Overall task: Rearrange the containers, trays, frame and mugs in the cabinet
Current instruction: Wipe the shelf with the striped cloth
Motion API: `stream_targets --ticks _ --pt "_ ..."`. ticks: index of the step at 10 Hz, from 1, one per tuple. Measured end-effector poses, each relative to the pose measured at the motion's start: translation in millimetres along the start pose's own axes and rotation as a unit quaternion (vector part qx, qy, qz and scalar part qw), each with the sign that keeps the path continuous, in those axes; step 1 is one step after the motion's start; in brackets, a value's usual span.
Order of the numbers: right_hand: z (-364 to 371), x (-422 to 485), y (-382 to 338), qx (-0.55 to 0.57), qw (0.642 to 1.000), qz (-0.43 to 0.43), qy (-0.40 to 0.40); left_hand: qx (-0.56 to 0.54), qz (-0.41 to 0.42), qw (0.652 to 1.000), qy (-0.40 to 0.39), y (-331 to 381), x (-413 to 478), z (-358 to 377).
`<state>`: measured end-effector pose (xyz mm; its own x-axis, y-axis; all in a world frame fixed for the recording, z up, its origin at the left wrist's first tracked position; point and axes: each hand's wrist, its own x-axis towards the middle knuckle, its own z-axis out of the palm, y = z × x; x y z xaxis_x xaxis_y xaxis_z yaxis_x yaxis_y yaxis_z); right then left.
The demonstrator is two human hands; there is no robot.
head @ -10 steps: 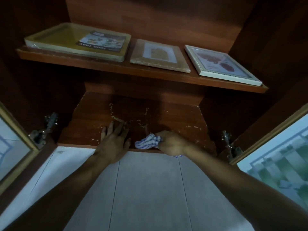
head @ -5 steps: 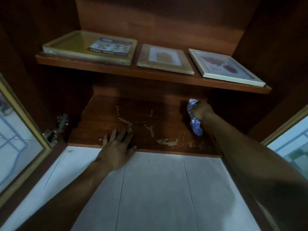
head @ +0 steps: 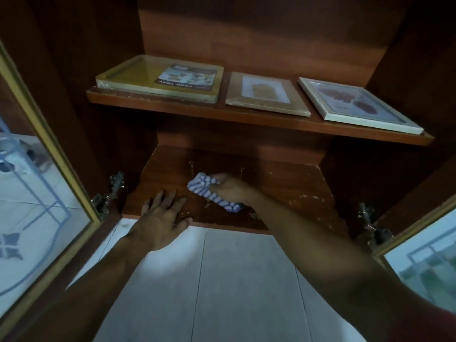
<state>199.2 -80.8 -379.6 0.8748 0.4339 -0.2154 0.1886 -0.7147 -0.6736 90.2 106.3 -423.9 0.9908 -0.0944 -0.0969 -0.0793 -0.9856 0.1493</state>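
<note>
My right grip [head: 230,190] squeezes a striped cloth [head: 207,191] on the bottom shelf [head: 291,191]. My left grip [head: 162,215] lies flat near it. A tray [head: 133,79], a brown frame [head: 266,96] and a white frame [head: 357,104] lie above.

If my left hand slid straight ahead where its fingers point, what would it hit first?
Probably the cabinet's brown back panel: the left hand points along the bare wooden shelf board, passing just left of the blue-striped cloth, though depth is unclear.

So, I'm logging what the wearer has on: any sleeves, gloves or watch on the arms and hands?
The left hand and right hand are ungloved, both forearms bare, no watch visible. A red edge at the lower right corner may be a sleeve. Rings are too dim to tell.
</note>
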Motion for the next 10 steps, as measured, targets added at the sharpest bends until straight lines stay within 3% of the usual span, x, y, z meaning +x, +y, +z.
stream_targets --ticks 3,4,5,7,10 --pt "3 -64 -8 0.041 0.994 0.01 -0.099 0.019 -0.023 0.999 -0.038 -18 1 -15" --pt "-7 -74 -4 0.156 0.98 0.045 -0.118 0.009 -0.003 0.999 -0.033 -12 2 -17" --pt "-24 -87 -3 0.322 0.936 0.093 -0.109 -0.016 0.004 0.999 -0.029 -6 3 -21" --pt "-52 -115 -5 0.462 0.883 0.086 -0.001 -0.046 0.039 0.998 0.015 11 0 -24" --pt "-60 -157 4 0.506 0.855 0.056 0.098 -0.069 0.079 0.991 0.084 39 -5 -37"
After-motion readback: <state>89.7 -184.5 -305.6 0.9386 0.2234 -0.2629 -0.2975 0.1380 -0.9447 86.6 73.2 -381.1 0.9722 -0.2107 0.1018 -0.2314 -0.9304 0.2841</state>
